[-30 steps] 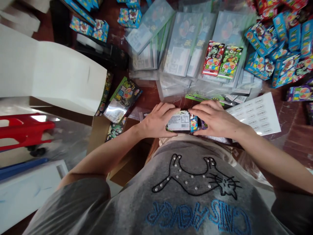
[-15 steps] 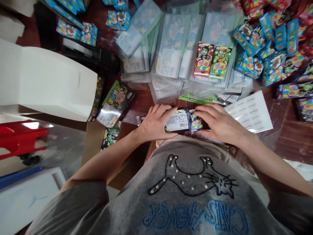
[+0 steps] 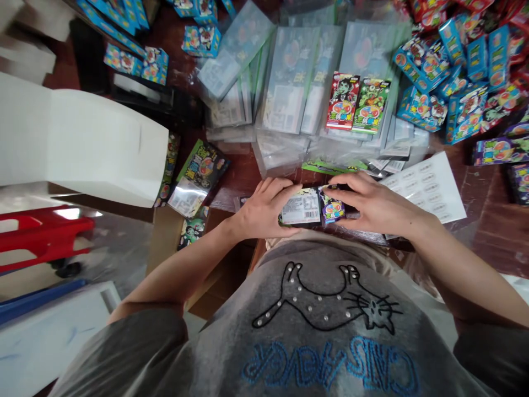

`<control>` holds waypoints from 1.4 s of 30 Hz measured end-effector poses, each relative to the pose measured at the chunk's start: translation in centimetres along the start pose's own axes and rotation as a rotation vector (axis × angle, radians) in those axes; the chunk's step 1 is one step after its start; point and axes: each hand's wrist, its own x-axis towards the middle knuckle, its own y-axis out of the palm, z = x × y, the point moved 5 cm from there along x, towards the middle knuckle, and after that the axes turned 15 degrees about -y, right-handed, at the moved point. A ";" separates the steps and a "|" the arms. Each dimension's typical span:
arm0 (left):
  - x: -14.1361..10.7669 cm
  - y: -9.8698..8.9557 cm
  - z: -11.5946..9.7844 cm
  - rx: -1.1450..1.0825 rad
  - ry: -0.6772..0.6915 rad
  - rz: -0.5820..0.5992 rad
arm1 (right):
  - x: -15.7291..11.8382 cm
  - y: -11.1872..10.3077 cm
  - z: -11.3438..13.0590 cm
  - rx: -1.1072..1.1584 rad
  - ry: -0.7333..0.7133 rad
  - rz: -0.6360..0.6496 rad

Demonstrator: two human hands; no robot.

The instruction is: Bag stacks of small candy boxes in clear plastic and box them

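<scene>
Close to my body at the table's near edge lies a flat packet (image 3: 301, 208) with a white label and barcode. My left hand (image 3: 266, 208) grips its left end, thumb above and fingers round the side. A small purple box (image 3: 333, 207) touches the packet's right end, and my right hand (image 3: 363, 203) pinches it at its top and right side. Just beyond them a red packet (image 3: 343, 102) and a green packet (image 3: 371, 106) lie side by side on clear plastic sleeves (image 3: 289, 77). Below my right wrist a white sticker sheet (image 3: 430, 190) is partly covered.
Blue boxes (image 3: 467, 110) and red packets (image 3: 512, 94) are heaped at the far right, with purple boxes (image 3: 498, 150) nearer. More blue boxes (image 3: 201, 40) stand at the far left. A white carton flap (image 3: 95, 143) and a dark green package (image 3: 202, 165) are left of my hands.
The view has shifted slightly. My right hand's fingers have moved a little on the purple box, showing more of its front. My left hand keeps its grip.
</scene>
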 end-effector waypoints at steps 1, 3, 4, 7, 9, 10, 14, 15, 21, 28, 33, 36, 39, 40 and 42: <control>0.1 0.0 -0.1 -0.005 -0.005 -0.005 | 0.3 0.1 -0.3 -0.013 0.011 0.006; 0.4 -0.1 -0.2 0.002 -0.032 -0.022 | 0.8 0.5 -0.6 -0.026 0.030 0.016; 0.5 0.0 -0.3 0.013 -0.050 -0.026 | 1.0 0.8 -0.7 -0.026 0.037 0.011; 0.7 0.2 -0.4 0.062 -0.111 -0.025 | 0.7 1.2 -0.5 -0.032 0.097 -0.062; 0.7 0.2 -0.3 0.092 -0.146 -0.041 | 0.2 1.3 -0.2 -0.058 0.169 -0.131; 0.8 0.2 -0.3 0.103 -0.156 -0.053 | -0.1 1.4 0.1 -0.068 0.194 -0.144; 1.2 0.0 -0.5 0.127 -0.160 -0.080 | 0.0 -0.1 0.4 -0.118 0.202 -0.140; 1.3 0.0 -0.5 0.132 -0.159 -0.072 | 0.2 -1.4 -0.2 -0.168 0.218 -0.173; 1.3 -0.1 -0.9 0.147 -0.167 -0.019 | 3.7 -8.8 -8.2 -0.450 0.174 -0.183; -1.6 -1.7 1.3 0.157 -0.287 -0.119 | 6.0 -7.8 -10.2 -0.391 0.062 -0.080; -3.3 -2.8 3.6 0.086 -0.354 -0.123 | 5.0 -2.7 -3.7 -0.250 -0.202 -0.112; -3.2 -2.2 4.2 0.075 -0.305 -0.085 | 4.6 1.0 -2.4 -0.210 -0.243 -0.037; -2.8 -1.2 4.4 0.075 -0.237 -0.051 | 4.6 2.7 -2.8 -0.184 -0.223 0.024; -2.7 -1.0 4.3 0.078 -0.215 -0.051 | 4.7 2.9 -2.9 -0.186 -0.215 0.037; -2.4 -0.6 4.1 0.082 -0.174 -0.058 | 5.1 3.0 -3.0 -0.199 -0.193 0.054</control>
